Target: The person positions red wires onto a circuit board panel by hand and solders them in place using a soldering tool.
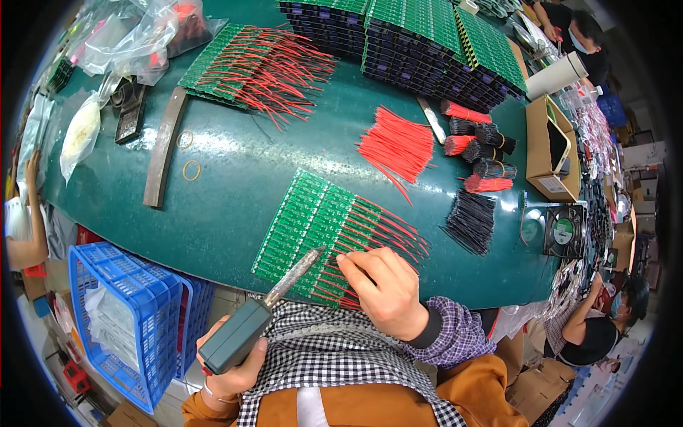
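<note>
A soldering iron (pixel 238 336) with a dark green handle is gripped in my left hand (pixel 238 377). Its worn metal tip reaches up and right to a green circuit board panel (pixel 302 213) at the table's near edge. Over the panel's right side, my right hand (pixel 390 290) pinches a thin red wire at the board, thumb and forefinger together close to the iron's tip. Several red wires (pixel 388 226) stick out from the panel's right side. Farther off lie a loose pile of red wires (pixel 398 146) and a smaller pile of black wires (pixel 471 220).
Wired panels (pixel 220 67) lie at the back left, beside a flat bar (pixel 165 146) and rubber bands. Tall stacks of panels (pixel 416 32) stand at the back. Wire bundles, a cardboard box (pixel 551 153) and a small fan (pixel 565 231) sit right; blue crates (pixel 160 285) stand lower left.
</note>
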Tool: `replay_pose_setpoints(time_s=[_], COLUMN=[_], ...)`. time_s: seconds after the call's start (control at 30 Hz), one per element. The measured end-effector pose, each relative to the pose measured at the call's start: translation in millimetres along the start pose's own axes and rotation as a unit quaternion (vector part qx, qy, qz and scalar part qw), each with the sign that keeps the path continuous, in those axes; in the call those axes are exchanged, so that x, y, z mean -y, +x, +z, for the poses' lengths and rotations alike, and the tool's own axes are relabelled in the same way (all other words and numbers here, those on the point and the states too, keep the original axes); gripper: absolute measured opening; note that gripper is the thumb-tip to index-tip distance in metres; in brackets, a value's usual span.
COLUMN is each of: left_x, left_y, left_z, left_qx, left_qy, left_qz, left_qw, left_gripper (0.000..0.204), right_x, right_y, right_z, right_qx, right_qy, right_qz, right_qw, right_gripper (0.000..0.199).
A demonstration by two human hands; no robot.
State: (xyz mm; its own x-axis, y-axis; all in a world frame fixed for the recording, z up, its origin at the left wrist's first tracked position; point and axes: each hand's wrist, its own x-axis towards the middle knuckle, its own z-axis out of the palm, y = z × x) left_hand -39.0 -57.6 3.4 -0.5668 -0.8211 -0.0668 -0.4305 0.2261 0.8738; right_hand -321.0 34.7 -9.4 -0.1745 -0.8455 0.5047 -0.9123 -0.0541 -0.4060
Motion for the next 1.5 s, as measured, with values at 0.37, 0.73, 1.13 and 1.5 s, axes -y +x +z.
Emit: replay_pose_setpoints(time_s=[0.37, 0.73, 1.13, 1.5], left_x=[-3, 2, 5, 8], left_y=[3, -5, -11, -16], left_z=[1, -2, -1, -2], left_qx=[0.027, 0.013, -0.009, -0.016], left_qy=[0.011, 0.018, 0.006, 0.000], left_qz=[0.012, 0.015, -0.007, -0.008], left_qw=[1.000, 1.000, 1.000, 1.000], left_gripper=[0.027, 0.028, 0.029, 0.032], right_x=[1, 3, 4, 8], right_y=[0, 1, 1, -4], right_z=[1, -2, 2, 0], right_qx=[0.015, 0.025, 0.005, -0.005], right_qy=[-0.010, -0.013, -0.015, 0.010], right_qz=[0.005, 0.005, 0.013, -0.003], right_qw=[1.000, 1.000, 1.000, 1.000], right_gripper=[0.034, 0.033, 0.033, 0.036])
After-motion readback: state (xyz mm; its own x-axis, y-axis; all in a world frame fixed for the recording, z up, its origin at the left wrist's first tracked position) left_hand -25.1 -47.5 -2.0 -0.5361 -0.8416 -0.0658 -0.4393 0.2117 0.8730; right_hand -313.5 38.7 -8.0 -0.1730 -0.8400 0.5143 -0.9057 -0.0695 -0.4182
